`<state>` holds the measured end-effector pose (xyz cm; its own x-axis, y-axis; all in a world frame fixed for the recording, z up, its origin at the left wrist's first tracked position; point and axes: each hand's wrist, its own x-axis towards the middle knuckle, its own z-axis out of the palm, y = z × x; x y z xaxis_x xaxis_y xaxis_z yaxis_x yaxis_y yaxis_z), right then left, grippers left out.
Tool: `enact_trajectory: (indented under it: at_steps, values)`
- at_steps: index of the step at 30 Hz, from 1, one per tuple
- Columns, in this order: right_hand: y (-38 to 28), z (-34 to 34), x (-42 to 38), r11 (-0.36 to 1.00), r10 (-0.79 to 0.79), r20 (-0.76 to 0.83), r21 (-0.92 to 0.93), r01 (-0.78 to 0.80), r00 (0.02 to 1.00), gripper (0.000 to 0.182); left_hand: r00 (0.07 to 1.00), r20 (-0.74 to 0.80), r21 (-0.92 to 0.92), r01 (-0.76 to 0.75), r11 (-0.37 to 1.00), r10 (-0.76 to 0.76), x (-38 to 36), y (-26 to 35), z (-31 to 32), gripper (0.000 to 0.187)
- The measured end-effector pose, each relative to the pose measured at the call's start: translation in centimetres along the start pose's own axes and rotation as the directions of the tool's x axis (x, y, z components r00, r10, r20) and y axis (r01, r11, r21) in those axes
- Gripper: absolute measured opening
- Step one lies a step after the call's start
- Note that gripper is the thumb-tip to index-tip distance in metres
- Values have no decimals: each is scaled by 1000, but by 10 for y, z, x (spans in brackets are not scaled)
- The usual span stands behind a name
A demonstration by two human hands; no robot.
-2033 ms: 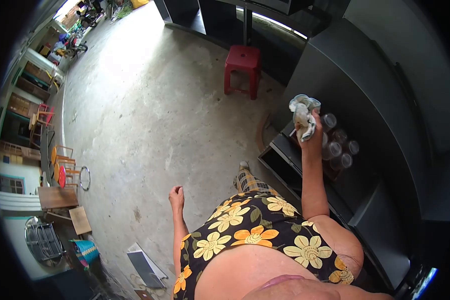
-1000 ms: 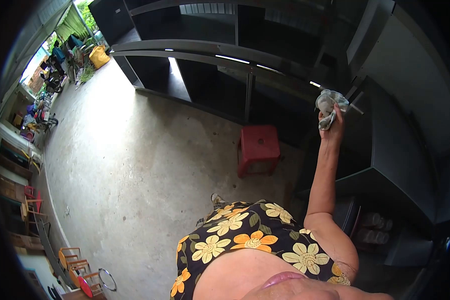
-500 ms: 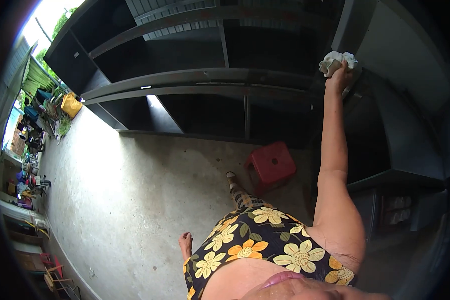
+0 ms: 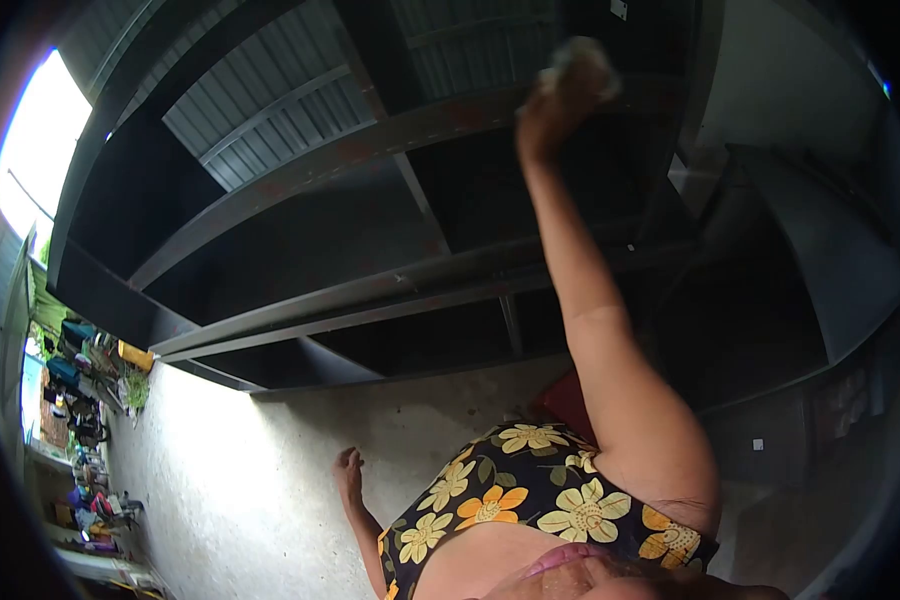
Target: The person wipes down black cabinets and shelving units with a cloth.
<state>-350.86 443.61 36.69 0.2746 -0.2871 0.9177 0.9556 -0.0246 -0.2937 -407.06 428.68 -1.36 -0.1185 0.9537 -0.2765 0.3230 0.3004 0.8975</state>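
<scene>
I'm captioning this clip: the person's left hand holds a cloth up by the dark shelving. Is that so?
Wrong hand: the head view shows the right hand holding the cloth up by the dark shelving; the left hand hangs low.

A head-worn camera looks forward and down past its wearer, whose flowered top (image 4: 470,490) sits closest to the lens at the bottom center. The wide-angle view bends straight lines and darkens into a curved rim. Dark shelving (image 4: 300,250) spans the upper frame, beyond the body, seen at a slant, with the raised right hand (image 4: 562,105) before it near the top. Concrete floor (image 4: 210,470) shows lower left; a bright opening (image 4: 50,150) lies farther off at the left edge.
</scene>
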Motion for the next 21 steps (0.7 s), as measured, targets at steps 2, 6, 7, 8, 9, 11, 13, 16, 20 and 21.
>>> enact_trajectory:
  at_steps: [2,6,7,8,9,11,13,16,20,21]
  values:
    - [-60,-2,-49,955,-283,355,192,227,891,46,983,84,-3,-165,986,165,36,62,2,35]
    - [-37,-3,-50,920,-377,446,285,271,811,43,868,94,35,-492,870,487,80,182,-2,27]
    - [-16,-8,-29,925,-362,405,270,269,840,42,841,94,106,-541,835,533,75,217,-10,26]
    - [-6,-17,1,950,-285,259,206,236,923,35,816,62,93,-578,811,574,75,239,-18,24]
    - [55,-18,24,991,-45,290,134,6,956,32,751,39,95,-660,745,660,79,277,-33,22]
    - [82,-29,43,995,94,309,-40,-86,946,26,580,31,143,-808,571,814,93,311,-50,22]
    - [-3,-24,52,949,-140,329,-226,221,934,22,548,-49,168,-820,548,835,85,364,-52,23]
    - [-48,-25,40,831,-556,369,262,491,745,16,205,-75,248,-944,217,976,94,425,-49,22]
    - [77,-52,92,877,-261,490,-240,416,832,16,43,-55,341,-938,59,998,112,475,-34,22]
    - [103,-60,104,891,-215,383,-300,341,899,15,19,-50,365,-930,36,999,116,481,-30,22]
